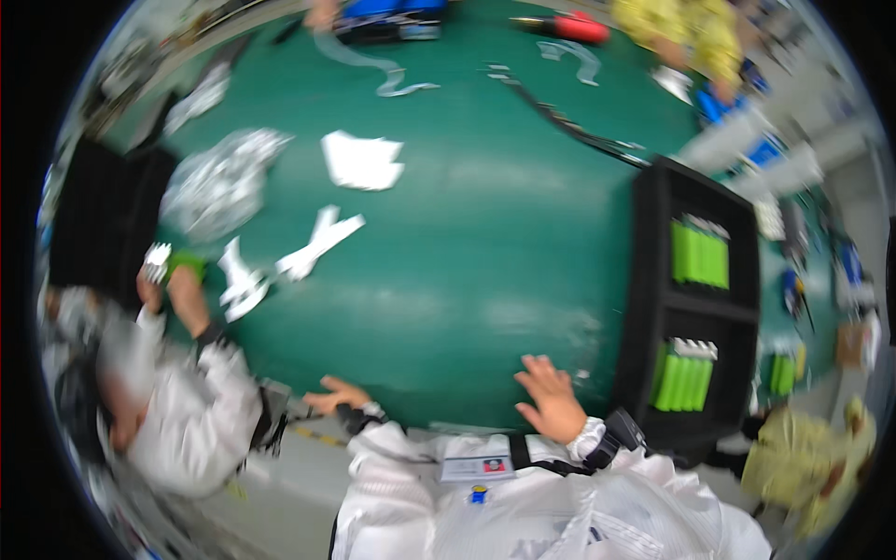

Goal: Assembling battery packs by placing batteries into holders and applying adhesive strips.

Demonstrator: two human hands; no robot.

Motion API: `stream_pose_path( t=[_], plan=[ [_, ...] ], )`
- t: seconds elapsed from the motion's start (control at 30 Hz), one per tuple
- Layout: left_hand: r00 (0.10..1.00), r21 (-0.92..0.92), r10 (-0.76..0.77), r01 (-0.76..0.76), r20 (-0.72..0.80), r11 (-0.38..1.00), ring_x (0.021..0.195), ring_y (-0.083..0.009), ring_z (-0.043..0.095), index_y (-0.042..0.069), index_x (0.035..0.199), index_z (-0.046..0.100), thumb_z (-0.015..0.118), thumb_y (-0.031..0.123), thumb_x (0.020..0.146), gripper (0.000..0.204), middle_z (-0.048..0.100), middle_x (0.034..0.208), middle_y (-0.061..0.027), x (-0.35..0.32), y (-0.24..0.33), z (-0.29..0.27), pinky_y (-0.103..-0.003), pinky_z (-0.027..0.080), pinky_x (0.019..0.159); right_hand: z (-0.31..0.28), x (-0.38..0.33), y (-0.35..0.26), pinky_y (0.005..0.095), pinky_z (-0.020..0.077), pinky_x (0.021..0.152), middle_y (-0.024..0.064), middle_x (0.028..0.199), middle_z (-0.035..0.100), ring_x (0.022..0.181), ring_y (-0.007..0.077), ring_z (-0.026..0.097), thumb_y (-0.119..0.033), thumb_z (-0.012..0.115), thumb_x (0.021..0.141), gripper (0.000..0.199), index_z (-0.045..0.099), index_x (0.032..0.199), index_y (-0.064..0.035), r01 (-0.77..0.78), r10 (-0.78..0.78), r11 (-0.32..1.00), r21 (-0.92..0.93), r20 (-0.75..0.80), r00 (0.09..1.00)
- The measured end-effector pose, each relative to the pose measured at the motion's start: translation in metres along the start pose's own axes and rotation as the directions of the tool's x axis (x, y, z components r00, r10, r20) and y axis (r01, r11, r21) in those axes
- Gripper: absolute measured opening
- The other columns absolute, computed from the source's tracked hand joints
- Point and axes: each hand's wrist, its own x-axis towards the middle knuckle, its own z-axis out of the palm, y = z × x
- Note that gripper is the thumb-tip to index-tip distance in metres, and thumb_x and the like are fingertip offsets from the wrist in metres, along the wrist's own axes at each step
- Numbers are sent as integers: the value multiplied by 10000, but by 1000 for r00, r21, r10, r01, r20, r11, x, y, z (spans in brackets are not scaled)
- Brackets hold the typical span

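Observation:
My right hand (553,399) is spread at the near edge of the green table, palm down and holding nothing. Whether it touches the surface I cannot tell. Off the table's near left edge, my left hand (338,396) has its fingers apart and nothing in them. To the right of my right hand stands a black two-compartment tray (711,306). Its near compartment holds a bundle of green cylinders with white ends (684,375), like battery cells. A similar green bundle (700,252) stands in the far compartment.
A co-worker in white (191,411) at the left holds a green piece (187,265). White strips (320,245), white sheets (362,161) and a clear plastic bag (224,185) lie on the green table (485,252). Dark cables (569,126) and a red tool (581,27) lie farther back.

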Motion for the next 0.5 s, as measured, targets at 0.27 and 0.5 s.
stream_pose_path(
  t=[0.27, 0.5],
  plan=[
    [844, 232, -350, 276, 406, 933, 842, -377, 543, 27, 1340, 188, 413, 367, 876, 618, 438, 1043, -252, 17, 75, -54, -416, 460, 708, 61, 22, 23, 542, 123, 1013, 166, 1370, 274, 1286, 347, 191, -259, 567, 760, 616, 337, 1285, -33, -158, 121, 949, -272, -148, 982],
    [805, 284, -410, 311, 428, 907, 728, -397, 562, 56, 1358, 159, 398, 373, 872, 628, 435, 1052, -248, 10, 70, -54, -429, 477, 614, 61, 15, 22, 578, 93, 1002, 207, 1375, 235, 1280, 398, 165, -250, 493, 764, 577, 344, 1264, -4, -39, 40, 956, -291, -4, 999]
  ],
)
